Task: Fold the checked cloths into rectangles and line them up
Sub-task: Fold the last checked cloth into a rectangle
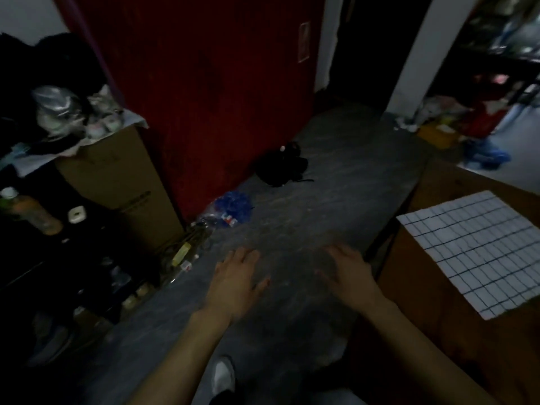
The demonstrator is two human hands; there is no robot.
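A white checked cloth [479,252] lies flat as a rectangle on the brown table [423,287] at the right. My left hand [236,282] and my right hand [349,273] both hang in the air over the grey floor, left of the table. Their fingers are spread and relaxed and hold nothing. Neither hand touches the cloth; my right hand is a short way left of the table's edge.
A cardboard box [117,182] piled with bags stands at the left, beside dark shelves with a bottle [29,211]. A blue plastic bag [230,209] and a black bag [283,165] lie on the floor by the red wall. My white shoe [223,375] shows below.
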